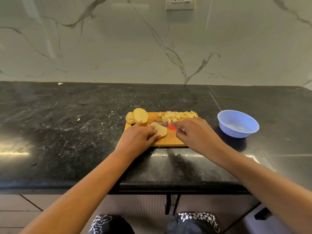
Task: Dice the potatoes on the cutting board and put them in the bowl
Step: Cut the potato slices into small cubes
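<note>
A wooden cutting board (170, 141) lies on the black counter. One flat potato slice (161, 130) lies in the middle of it, and my left hand (139, 137) presses down on the slice's left side with straight fingers. My right hand (195, 134) grips a knife (163, 123) by its red handle, the blade lying at the slice's far edge. A few thick potato slices (139, 115) lean at the board's far left corner. A heap of diced potato (177, 115) sits at the far right of the board. The light blue bowl (253, 125) stands to the right, holding nothing visible.
The black stone counter (67, 124) stretches left and right of the board, with small crumbs scattered on it. A marble wall (152, 48) with a socket rises behind. The counter's front edge runs under my forearms, with cabinet doors below.
</note>
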A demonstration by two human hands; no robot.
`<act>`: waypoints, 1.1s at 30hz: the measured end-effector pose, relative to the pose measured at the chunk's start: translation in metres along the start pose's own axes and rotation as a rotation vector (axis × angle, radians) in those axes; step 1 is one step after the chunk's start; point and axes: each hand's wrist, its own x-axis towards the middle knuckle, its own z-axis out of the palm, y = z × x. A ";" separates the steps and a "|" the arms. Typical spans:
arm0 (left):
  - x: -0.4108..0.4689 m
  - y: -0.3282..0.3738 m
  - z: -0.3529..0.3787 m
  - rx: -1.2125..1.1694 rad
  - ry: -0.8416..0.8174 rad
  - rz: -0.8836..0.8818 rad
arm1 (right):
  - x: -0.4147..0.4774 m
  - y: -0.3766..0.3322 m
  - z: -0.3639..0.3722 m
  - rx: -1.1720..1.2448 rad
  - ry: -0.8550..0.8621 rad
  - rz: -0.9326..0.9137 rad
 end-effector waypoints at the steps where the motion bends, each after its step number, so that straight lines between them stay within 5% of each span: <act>1: 0.001 0.000 0.001 0.002 -0.003 -0.002 | 0.002 -0.001 0.000 -0.010 -0.008 0.005; 7: 0.002 -0.001 0.002 0.011 0.000 0.006 | 0.010 -0.008 0.011 -0.162 -0.077 -0.074; 18: 0.002 -0.002 0.005 0.007 0.013 0.000 | -0.051 0.005 -0.011 -0.087 -0.199 -0.031; 33: -0.002 -0.007 0.008 -0.003 0.056 -0.015 | -0.018 -0.011 -0.019 0.011 -0.069 0.062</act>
